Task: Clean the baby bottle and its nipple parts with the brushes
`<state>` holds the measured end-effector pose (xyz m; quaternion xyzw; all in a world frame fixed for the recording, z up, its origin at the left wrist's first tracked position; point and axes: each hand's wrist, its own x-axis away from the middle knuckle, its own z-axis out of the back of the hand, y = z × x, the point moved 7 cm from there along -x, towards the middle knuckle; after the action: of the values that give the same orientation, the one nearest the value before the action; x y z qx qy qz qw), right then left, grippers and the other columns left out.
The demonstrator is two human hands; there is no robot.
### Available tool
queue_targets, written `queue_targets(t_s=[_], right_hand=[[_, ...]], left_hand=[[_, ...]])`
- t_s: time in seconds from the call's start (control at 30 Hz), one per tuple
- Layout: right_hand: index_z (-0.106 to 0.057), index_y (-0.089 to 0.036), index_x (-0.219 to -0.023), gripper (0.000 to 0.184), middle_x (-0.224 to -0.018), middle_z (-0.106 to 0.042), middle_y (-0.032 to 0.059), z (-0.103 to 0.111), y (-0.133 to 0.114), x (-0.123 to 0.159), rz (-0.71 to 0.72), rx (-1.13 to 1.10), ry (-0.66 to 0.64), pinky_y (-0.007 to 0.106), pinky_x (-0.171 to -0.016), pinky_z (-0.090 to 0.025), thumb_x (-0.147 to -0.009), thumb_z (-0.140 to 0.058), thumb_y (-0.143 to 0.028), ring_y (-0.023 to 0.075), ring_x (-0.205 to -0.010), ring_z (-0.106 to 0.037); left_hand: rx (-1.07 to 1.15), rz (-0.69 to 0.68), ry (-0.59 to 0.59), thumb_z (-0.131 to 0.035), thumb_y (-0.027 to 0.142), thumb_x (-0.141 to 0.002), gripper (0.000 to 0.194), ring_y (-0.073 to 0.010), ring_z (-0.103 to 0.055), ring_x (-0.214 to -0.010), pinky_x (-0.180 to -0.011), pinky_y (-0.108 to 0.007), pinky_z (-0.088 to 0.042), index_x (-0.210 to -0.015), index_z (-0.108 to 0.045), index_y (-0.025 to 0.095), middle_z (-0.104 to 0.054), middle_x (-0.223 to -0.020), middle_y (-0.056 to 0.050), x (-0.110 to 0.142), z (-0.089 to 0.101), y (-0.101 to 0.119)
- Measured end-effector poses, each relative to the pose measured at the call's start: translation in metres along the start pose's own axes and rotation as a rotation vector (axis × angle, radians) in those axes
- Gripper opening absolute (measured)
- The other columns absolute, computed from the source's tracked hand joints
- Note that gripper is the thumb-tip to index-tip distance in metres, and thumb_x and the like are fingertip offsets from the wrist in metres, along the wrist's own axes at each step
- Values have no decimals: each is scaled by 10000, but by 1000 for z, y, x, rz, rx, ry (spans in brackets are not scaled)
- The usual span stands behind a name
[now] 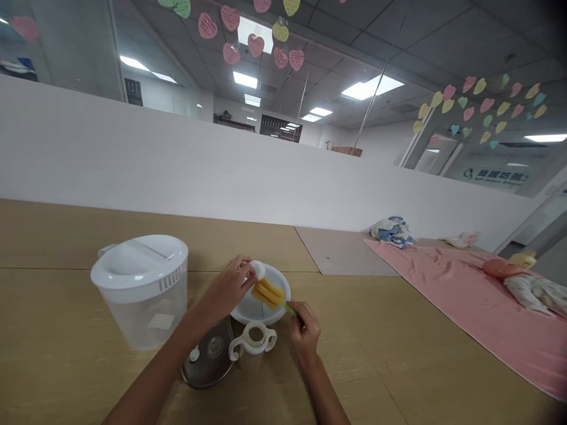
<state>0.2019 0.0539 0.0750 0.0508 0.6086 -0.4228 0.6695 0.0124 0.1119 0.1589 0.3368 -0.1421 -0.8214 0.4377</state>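
Two hands [231, 284] [305, 330], one yellow sponge brush [268, 294], one small white piece [257, 270]

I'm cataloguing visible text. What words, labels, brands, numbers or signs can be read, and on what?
Glass sign: blue Chinese characters, possibly including "坊"; otherwise too blurred to read, smaller line beneath included.
Heart-shaped notes: writing too small to read.
Yellow sponge brush, two-handled bottle: no readable text.

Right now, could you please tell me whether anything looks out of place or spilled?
I see nothing spilled or damaged around the left hand, with its white part, or the right hand, with its yellow brush. The blue-and-white cloth, bunched up near the wall, just looks untidy.
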Motion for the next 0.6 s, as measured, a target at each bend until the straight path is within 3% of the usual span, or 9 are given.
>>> queue_targets(t_s=[0.1,0.23,0.37,0.5,0.6], right_hand=[[-632,-176,-864,344,-742,-622,31,10,11,1,-95,-4,121,250,-584,-469,-649,-393,-52,150,-667,-585],[-625,-172,-842,284,-733,-618,27,14,24,4,-207,-28,162,274,-620,-474,-668,-416,-89,163,-677,-585],[-630,-166,-833,269,-729,-624,30,11,26,5,-234,-21,134,278,-623,-472,-678,-418,-110,164,-674,-581],[-628,-160,-820,249,-732,-626,33,9,26,5,-248,-12,114,270,-618,-471,-685,-423,-119,159,-673,-577],[-628,-161,-834,245,-741,-626,34,9,29,6,-263,-12,103,276,-634,-475,-697,-428,-126,160,-687,-580]], left_hand=[[-87,73,-90,-426,270,-840,183,-211,-561,-872,-800,-336,-420,-820,-583,179,-594,-934,-72,11,11,-11],[-136,231,-382,-578,198,-640,43,-175,-553,-638,-530,-245,-349,-683,-580,193,-596,-677,-1,38,13,-30],[-202,332,-592,-691,198,-450,280,-182,-570,-635,-454,-215,-290,-704,-574,199,-601,-700,22,51,1,-40],[-312,408,-672,-734,220,-419,340,-213,-611,-727,-509,-227,-368,-730,-601,185,-640,-797,-4,46,-13,-38],[-328,395,-652,-744,199,-411,244,-226,-621,-712,-549,-245,-406,-605,-598,175,-643,-700,-2,44,-23,-33]])
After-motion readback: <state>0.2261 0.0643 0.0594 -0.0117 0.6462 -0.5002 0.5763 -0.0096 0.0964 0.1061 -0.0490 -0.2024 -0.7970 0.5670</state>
